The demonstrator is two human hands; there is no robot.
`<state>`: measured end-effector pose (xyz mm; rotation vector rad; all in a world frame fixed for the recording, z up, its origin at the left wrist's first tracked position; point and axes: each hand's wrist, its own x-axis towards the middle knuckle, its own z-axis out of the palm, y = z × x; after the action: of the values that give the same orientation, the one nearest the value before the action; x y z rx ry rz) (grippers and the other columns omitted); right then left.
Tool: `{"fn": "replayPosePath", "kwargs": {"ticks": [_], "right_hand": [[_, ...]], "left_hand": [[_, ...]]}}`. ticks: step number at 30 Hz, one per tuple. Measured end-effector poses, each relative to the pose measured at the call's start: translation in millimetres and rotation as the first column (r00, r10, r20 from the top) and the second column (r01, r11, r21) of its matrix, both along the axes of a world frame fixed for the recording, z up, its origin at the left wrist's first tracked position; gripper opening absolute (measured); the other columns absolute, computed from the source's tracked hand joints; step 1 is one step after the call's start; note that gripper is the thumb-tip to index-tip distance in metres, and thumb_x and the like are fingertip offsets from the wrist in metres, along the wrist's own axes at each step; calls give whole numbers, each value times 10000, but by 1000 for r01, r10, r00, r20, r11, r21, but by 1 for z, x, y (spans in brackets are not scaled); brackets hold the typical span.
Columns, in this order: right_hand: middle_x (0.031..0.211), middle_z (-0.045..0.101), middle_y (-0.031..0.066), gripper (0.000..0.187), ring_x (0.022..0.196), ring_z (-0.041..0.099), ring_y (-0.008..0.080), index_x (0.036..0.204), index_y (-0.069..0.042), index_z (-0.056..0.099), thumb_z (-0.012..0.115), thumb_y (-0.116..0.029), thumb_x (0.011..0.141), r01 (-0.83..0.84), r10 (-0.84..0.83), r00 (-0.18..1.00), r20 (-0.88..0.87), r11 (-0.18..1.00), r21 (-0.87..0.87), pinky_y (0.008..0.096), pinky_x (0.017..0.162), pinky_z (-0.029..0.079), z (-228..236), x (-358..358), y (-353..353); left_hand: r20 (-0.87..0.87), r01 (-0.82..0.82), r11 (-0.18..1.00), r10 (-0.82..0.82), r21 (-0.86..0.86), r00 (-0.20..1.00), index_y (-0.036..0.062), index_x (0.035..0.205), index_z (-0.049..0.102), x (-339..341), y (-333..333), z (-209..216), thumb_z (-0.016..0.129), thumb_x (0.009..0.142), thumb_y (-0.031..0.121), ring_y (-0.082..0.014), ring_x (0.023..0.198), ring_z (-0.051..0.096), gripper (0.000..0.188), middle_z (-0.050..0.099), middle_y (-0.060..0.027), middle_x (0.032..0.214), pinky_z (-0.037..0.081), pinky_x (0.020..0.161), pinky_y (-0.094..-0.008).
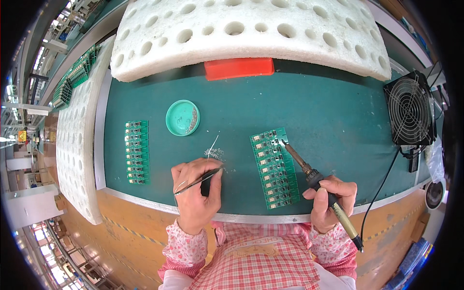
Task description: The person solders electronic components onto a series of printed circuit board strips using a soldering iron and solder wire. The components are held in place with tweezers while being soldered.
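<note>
Left fingers [216, 184] pinch tweezers [197, 181], right fingers [342, 187] a soldering iron [313, 177]; the green worktop [241, 106] is pale-edged, orange-brown floor [133, 212] below.

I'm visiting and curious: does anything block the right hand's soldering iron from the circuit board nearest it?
Nothing visible: the right hand holds the soldering iron with its tip over the circuit board; contact is unclear.

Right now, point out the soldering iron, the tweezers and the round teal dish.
Soldering iron [313, 178]: head view, on the dark front part of its handle.
Tweezers [199, 180]: head view, midway along their dark length.
Round teal dish [176, 124]: head view, on a bare part of its floor.
</note>
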<state>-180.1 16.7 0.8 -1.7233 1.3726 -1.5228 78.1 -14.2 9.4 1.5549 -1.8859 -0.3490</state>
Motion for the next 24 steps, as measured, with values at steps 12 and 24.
{"fn": "replayPosePath", "kwargs": {"ticks": [12, 24], "right_hand": [[639, 673, 56, 243, 558, 661, 164, 1069, -24, 521, 697, -37, 902, -16, 16, 1000, -9, 1000, -23, 293, 547, 527, -1, 0, -2], [634, 673, 51, 224, 547, 659, 166, 1058, -20, 552, 691, -6, 883, -26, 27, 999, 20, 999, -31, 299, 534, 524, -1, -1, -2]], "left_hand": [[27, -6, 1000, 7, -14, 1000, 102, 1003, 643, 0, 2, -1, 732, 809, -9, -235, 895, 658, 240, 719, -27, 960, 403, 865, -360], [19, -5, 1000, 6, -25, 1000, 85, 985, 657, -2, 2, -1, 714, 830, -21, -223, 880, 635, 197, 725, -40, 971, 398, 865, -349]]}}
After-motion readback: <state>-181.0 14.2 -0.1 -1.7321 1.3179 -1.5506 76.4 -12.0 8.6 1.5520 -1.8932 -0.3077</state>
